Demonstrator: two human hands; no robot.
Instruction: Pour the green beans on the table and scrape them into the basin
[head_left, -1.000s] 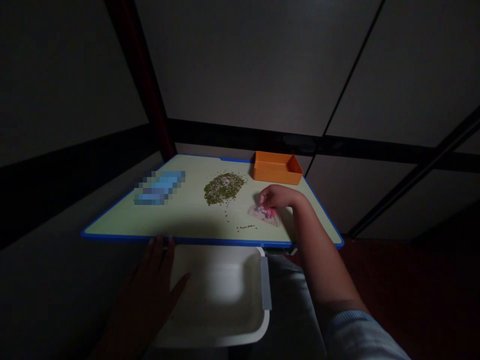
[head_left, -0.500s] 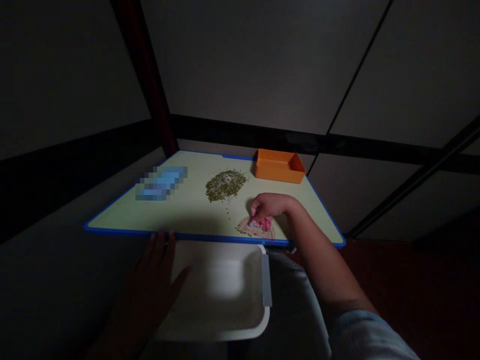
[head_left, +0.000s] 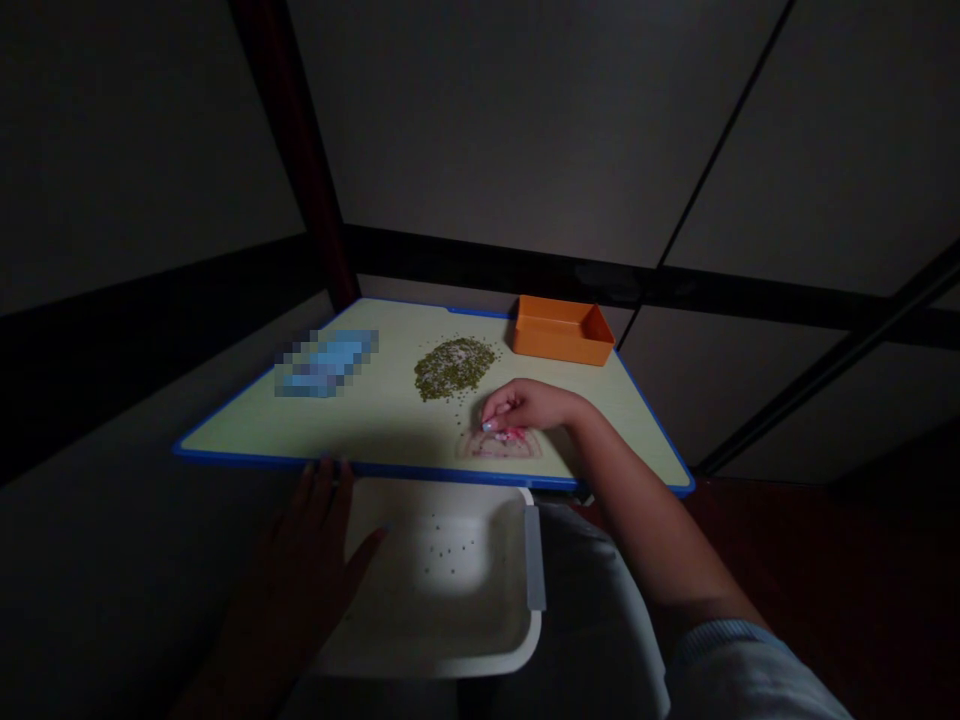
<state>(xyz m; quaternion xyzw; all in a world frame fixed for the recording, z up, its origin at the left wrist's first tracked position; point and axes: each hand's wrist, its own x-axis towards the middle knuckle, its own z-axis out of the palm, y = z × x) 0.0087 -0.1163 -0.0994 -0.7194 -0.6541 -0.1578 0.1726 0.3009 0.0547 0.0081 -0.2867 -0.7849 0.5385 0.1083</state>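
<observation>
My right hand [head_left: 525,403] is closed on a clear protractor [head_left: 501,449] with pink decoration, which sits close to the front edge of the small table. Beyond it lies a heap of small green beans [head_left: 455,368], with a few strays trailing toward the protractor. Below the table edge is a white plastic bin [head_left: 439,655], with several beans scattered on its floor. My left hand [head_left: 307,560], dim in shadow, lies over the bin's left side with fingers stretched and thumb apart. Its fingertips reach the table's blue edge.
An orange open box [head_left: 562,345] stands at the table's back right corner. On the left lies a blurred-out blue item [head_left: 328,363]. The pale tabletop [head_left: 390,415] has a blue rim. Dark panelled walls close in behind and to the left.
My right hand has moved slightly left with the protractor, away from the table edge. The beans by the protractor are gone from the edge, and several now lie in the bin.
</observation>
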